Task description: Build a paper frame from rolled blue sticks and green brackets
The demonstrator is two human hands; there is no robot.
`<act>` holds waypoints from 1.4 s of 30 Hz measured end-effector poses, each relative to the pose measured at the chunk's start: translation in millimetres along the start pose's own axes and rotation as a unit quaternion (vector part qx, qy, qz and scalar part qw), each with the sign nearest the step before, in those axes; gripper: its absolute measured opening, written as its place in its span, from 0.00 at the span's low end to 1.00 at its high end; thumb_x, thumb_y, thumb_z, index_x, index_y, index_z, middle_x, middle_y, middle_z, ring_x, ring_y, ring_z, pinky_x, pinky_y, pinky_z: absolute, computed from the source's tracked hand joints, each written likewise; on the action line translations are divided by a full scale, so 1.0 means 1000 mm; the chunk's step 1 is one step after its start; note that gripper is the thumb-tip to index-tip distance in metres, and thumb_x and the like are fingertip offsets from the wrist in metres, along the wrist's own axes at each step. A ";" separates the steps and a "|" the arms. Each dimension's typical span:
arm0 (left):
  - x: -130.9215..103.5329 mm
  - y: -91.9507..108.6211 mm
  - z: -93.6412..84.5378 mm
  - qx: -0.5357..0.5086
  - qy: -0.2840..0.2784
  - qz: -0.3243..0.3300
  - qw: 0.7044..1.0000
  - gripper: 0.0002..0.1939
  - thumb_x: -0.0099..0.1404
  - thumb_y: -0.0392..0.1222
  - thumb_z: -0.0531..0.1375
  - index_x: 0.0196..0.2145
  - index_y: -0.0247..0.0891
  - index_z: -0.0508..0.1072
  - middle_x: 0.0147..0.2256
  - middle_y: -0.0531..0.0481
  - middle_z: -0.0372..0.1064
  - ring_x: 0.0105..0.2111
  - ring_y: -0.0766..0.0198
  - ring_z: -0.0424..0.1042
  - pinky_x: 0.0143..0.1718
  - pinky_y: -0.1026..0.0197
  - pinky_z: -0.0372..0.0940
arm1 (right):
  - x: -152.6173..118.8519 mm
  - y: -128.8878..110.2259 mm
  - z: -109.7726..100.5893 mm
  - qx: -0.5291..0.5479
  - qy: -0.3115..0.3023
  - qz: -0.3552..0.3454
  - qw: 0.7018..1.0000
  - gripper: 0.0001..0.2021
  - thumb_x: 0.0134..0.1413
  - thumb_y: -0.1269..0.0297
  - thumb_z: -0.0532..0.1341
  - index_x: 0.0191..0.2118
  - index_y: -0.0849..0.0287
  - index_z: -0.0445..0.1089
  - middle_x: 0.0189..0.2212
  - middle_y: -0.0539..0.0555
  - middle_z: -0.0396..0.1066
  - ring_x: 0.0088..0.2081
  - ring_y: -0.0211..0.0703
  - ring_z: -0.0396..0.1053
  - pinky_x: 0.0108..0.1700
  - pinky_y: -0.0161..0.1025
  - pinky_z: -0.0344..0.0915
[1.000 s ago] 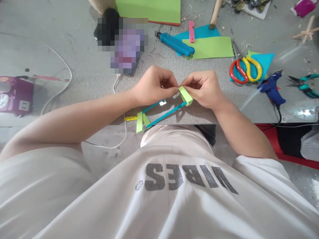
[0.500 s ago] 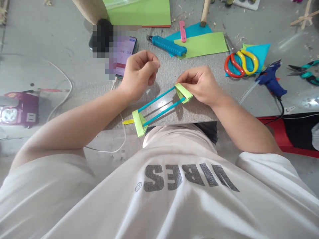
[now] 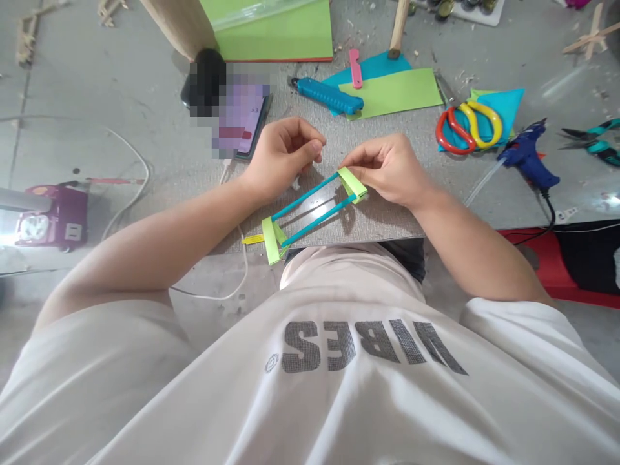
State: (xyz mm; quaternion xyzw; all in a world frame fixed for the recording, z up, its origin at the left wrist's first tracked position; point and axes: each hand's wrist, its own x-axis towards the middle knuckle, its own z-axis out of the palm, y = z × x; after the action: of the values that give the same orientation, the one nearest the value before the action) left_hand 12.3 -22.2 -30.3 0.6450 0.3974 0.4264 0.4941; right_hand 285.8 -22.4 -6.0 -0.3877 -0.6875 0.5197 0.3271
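Observation:
My right hand (image 3: 387, 169) pinches the upper corner of a paper frame (image 3: 310, 223). Two blue rods, which look like rolled paper, join light-green folded paper ends in this frame. Its right end touches my fingertips; the left end (image 3: 272, 241) lies by the table's near edge. Above the rods, apart from them, my left hand (image 3: 285, 158) is closed with thumb and fingers together. A small whitish bit shows just below those fingers, but what they hold, if anything, is too small to name. A yellow strip (image 3: 252, 239) lies beside the frame's left end.
A phone (image 3: 242, 119) lies beyond my left hand. Farther back are a blue utility knife (image 3: 329, 95), a pink folding knife (image 3: 355, 68) and green paper (image 3: 397, 93). To the right lie scissors (image 3: 467, 129), a blue glue gun (image 3: 527, 155) and pliers (image 3: 600, 142).
My left hand has shifted a little right and toward me, still closed. The right end of the frame has tilted slightly in my right hand's pinch. The view has moved slightly.

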 end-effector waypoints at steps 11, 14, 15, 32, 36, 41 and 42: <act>-0.008 0.012 0.000 -0.038 -0.040 -0.040 0.998 0.21 0.64 0.55 0.81 0.50 0.43 0.86 0.44 0.48 0.90 0.42 0.57 0.85 0.46 0.53 0.79 | 0.001 0.002 -0.002 -0.001 0.019 -0.013 1.000 0.17 0.60 0.51 0.90 0.39 0.53 0.87 0.34 0.53 0.87 0.37 0.48 0.84 0.39 0.44 0.85; -0.013 0.021 0.007 -0.002 -0.091 -0.074 0.993 0.26 0.61 0.59 0.85 0.47 0.43 0.85 0.33 0.49 0.84 0.29 0.59 0.80 0.34 0.53 0.74 | 0.001 0.001 -0.001 0.000 0.026 -0.014 1.000 0.19 0.61 0.50 0.90 0.40 0.55 0.87 0.33 0.53 0.86 0.37 0.47 0.84 0.39 0.43 0.84; -0.013 0.023 0.009 0.013 -0.093 -0.076 0.993 0.27 0.60 0.61 0.87 0.46 0.43 0.85 0.32 0.49 0.83 0.28 0.59 0.79 0.32 0.53 0.73 | 0.001 0.001 0.000 0.002 0.027 -0.011 1.000 0.19 0.61 0.49 0.90 0.40 0.55 0.87 0.32 0.53 0.85 0.36 0.47 0.84 0.38 0.43 0.83; -0.011 0.025 0.011 -0.014 -0.119 -0.086 0.989 0.30 0.61 0.73 0.89 0.43 0.48 0.90 0.29 0.53 0.84 0.23 0.67 0.68 0.24 0.56 0.63 | -0.004 -0.007 0.010 -0.044 0.036 -0.039 0.998 0.19 0.59 0.54 0.90 0.37 0.51 0.82 0.34 0.53 0.84 0.41 0.51 0.83 0.44 0.47 0.85; -0.011 0.025 0.010 0.015 -0.119 -0.094 0.988 0.28 0.63 0.70 0.87 0.43 0.44 0.91 0.29 0.50 0.83 0.24 0.65 0.70 0.26 0.55 0.65 | -0.004 -0.006 0.010 -0.063 0.039 -0.044 0.996 0.20 0.59 0.52 0.90 0.35 0.51 0.81 0.33 0.54 0.83 0.41 0.52 0.82 0.43 0.47 0.83; -0.011 0.027 0.008 0.022 -0.121 -0.097 0.988 0.25 0.64 0.66 0.87 0.44 0.45 0.91 0.30 0.48 0.83 0.25 0.63 0.71 0.27 0.55 0.68 | -0.004 -0.007 0.007 -0.076 0.029 -0.035 0.996 0.20 0.61 0.47 0.88 0.35 0.50 0.82 0.31 0.54 0.83 0.40 0.52 0.81 0.40 0.46 0.81; -0.011 0.027 0.008 0.026 -0.120 -0.098 0.988 0.24 0.64 0.64 0.87 0.44 0.44 0.91 0.29 0.48 0.83 0.25 0.62 0.72 0.27 0.55 0.69 | -0.004 -0.007 0.006 -0.075 0.027 -0.033 0.996 0.20 0.61 0.47 0.88 0.35 0.50 0.82 0.31 0.54 0.82 0.39 0.52 0.81 0.40 0.46 0.80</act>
State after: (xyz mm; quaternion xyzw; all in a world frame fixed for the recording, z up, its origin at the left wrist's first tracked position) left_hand 18.3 -40.2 -7.2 0.6622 0.4072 0.2850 0.5608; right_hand 280.9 -30.2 -0.8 -0.4020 -0.7279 0.4450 0.3324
